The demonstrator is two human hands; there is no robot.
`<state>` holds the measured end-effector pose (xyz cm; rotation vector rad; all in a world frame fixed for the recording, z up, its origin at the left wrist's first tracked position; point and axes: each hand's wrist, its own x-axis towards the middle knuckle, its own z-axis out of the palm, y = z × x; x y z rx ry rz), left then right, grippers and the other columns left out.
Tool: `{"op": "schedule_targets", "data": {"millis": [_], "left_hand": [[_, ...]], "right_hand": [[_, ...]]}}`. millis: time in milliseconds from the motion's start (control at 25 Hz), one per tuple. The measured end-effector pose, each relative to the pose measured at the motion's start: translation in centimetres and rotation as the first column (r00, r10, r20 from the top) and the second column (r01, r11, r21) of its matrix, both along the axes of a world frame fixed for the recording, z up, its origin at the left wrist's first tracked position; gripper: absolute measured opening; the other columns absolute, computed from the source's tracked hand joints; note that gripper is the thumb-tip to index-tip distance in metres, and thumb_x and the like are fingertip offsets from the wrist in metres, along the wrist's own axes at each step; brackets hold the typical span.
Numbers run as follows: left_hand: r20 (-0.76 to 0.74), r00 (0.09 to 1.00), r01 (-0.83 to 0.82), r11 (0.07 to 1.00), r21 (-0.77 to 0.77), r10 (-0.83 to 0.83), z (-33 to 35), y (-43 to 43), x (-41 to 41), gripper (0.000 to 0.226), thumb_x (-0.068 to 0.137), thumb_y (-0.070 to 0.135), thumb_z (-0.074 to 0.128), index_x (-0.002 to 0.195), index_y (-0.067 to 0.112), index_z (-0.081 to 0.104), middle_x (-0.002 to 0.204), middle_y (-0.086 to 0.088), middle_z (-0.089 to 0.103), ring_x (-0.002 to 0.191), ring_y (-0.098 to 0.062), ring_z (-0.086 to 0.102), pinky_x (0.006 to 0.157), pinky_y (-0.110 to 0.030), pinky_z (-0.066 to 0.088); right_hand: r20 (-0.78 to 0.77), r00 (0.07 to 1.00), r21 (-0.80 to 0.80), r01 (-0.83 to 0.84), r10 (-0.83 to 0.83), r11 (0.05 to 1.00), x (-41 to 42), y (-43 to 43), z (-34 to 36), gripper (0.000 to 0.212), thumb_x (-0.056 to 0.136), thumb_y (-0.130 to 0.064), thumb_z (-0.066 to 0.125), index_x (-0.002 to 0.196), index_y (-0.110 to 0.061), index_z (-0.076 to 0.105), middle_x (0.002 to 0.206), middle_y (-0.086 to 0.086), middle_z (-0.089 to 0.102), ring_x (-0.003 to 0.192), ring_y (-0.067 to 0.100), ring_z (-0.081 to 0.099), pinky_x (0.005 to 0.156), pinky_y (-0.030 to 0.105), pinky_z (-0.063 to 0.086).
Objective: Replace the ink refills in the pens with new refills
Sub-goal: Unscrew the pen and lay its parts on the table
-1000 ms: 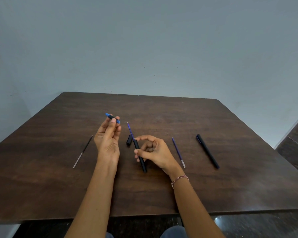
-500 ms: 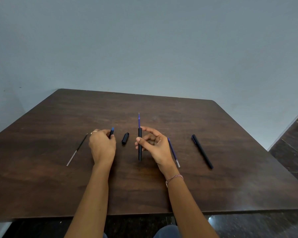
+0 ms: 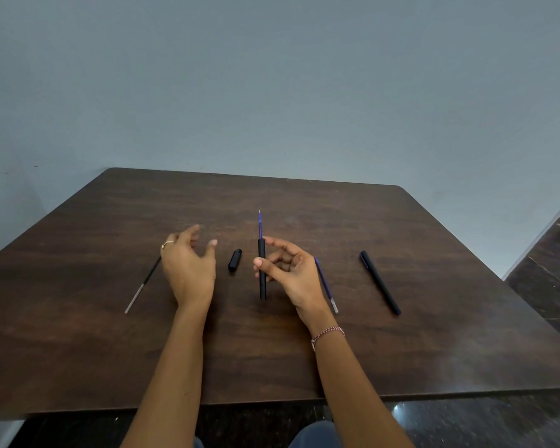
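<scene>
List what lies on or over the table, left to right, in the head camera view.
From the left: black refill → left hand → black cap → pen barrel, pinched by the right hand → loose blue refill → capped black pen.

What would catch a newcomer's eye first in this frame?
The black pen barrel, held upright over the middle of the table by the right hand, with a blue refill sticking out of its top. Next, the left hand, spread open just left of a loose black cap. A spare blue refill and a capped black pen lie to the right.
</scene>
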<state>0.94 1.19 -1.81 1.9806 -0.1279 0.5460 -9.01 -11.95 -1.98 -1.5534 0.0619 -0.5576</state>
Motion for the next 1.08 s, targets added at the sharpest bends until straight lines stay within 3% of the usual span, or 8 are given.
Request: {"op": "schedule_targets", "data": {"millis": [80, 160, 240, 320, 400, 520, 800, 1080], "left_hand": [[0.056, 0.984, 0.179, 0.967, -0.183, -0.171, 0.3, -0.3, -0.2, 0.021, 0.081, 0.018, 0.071, 0.102, 0.018, 0.069, 0.100, 0.000, 0.067, 0.087, -0.008, 0.061, 0.076, -0.017, 0.047], [-0.014, 0.906, 0.380, 0.829, -0.410, -0.423, 0.7, -0.8, -0.7, 0.010, 0.080, 0.020, 0.072, 0.090, 0.024, 0.071, 0.088, 0.006, 0.072, 0.081, -0.005, 0.066, 0.070, -0.015, 0.051], [-0.065, 0.802, 0.457, 0.681, -0.572, -0.594, 0.7, -1.1, -0.9, 0.009, 0.078, 0.018, 0.074, 0.085, 0.022, 0.072, 0.079, 0.006, 0.075, 0.077, -0.007, 0.069, 0.064, -0.015, 0.053], [-0.067, 0.753, 0.453, 0.590, -0.668, -0.654, 0.8, -1.2, -0.9, 0.009, 0.074, 0.015, 0.075, 0.082, 0.017, 0.072, 0.074, 0.003, 0.075, 0.072, -0.010, 0.070, 0.062, -0.017, 0.054], [-0.053, 0.737, 0.434, 0.531, -0.727, -0.674, 0.9, -1.1, -0.8, 0.009, 0.070, 0.015, 0.076, 0.079, 0.016, 0.073, 0.072, 0.001, 0.074, 0.069, -0.011, 0.069, 0.061, -0.018, 0.054], [-0.052, 0.726, 0.458, 0.539, -0.707, -0.685, 0.9, -1.0, -0.8, 0.011, 0.071, 0.009, 0.076, 0.078, 0.016, 0.073, 0.073, 0.002, 0.075, 0.069, -0.009, 0.070, 0.059, -0.017, 0.054], [-0.048, 0.797, 0.304, 0.469, -0.829, -0.602, 1.2, -0.3, -0.2, 0.009, 0.077, 0.006, 0.072, 0.083, 0.012, 0.070, 0.068, 0.001, 0.073, 0.067, -0.010, 0.070, 0.055, -0.019, 0.055], [-0.041, 0.859, 0.178, 0.372, -0.911, -0.510, 1.6, 0.1, 0.4, 0.010, 0.080, 0.007, 0.071, 0.084, 0.016, 0.067, 0.071, 0.004, 0.074, 0.071, -0.010, 0.071, 0.058, -0.020, 0.055]], "right_hand": [[0.007, 1.000, 0.000, -0.003, 0.003, 1.000, 0.0, 0.0, -0.1, 0.037, 0.077, -0.011, 0.077, 0.106, -0.030, 0.063, 0.080, 0.008, 0.072, 0.075, 0.013, 0.071, 0.066, 0.021, 0.055], [0.007, 1.000, -0.009, -0.010, 0.010, 1.000, 0.0, -0.1, -0.1, 0.037, 0.076, -0.011, 0.078, 0.105, -0.028, 0.064, 0.077, 0.005, 0.072, 0.074, 0.013, 0.071, 0.066, 0.020, 0.055], [-0.009, 1.000, -0.030, -0.019, 0.019, 0.999, 0.1, -0.1, -0.3, 0.035, 0.075, -0.011, 0.079, 0.104, -0.025, 0.066, 0.074, 0.000, 0.072, 0.073, 0.013, 0.071, 0.065, 0.019, 0.054], [-0.028, 0.999, -0.055, -0.022, 0.021, 0.998, 0.3, -0.1, -0.4, 0.035, 0.074, -0.011, 0.080, 0.104, -0.023, 0.067, 0.073, 0.000, 0.072, 0.073, 0.013, 0.071, 0.065, 0.018, 0.053], [-0.043, 0.999, -0.078, -0.023, 0.020, 0.997, 0.4, -0.1, -0.5, 0.035, 0.073, -0.011, 0.081, 0.103, -0.024, 0.068, 0.074, 0.000, 0.072, 0.074, 0.012, 0.071, 0.069, 0.019, 0.054], [-0.055, 0.998, -0.112, -0.033, 0.027, 0.993, 0.4, -0.1, -0.5, 0.034, 0.073, -0.014, 0.081, 0.102, -0.027, 0.067, 0.074, -0.002, 0.073, 0.075, 0.012, 0.071, 0.071, 0.019, 0.055], [-0.133, 0.989, -0.147, -0.087, 0.067, 0.985, 0.5, -0.1, -0.6, 0.033, 0.073, -0.013, 0.081, 0.102, -0.025, 0.068, 0.075, 0.001, 0.072, 0.070, 0.007, 0.069, 0.064, 0.017, 0.052], [-0.178, 0.981, -0.148, -0.102, 0.075, 0.984, 0.6, -0.2, -0.4, 0.032, 0.074, -0.013, 0.080, 0.103, -0.021, 0.070, 0.077, 0.002, 0.073, 0.077, 0.012, 0.071, 0.080, 0.026, 0.056]]}}
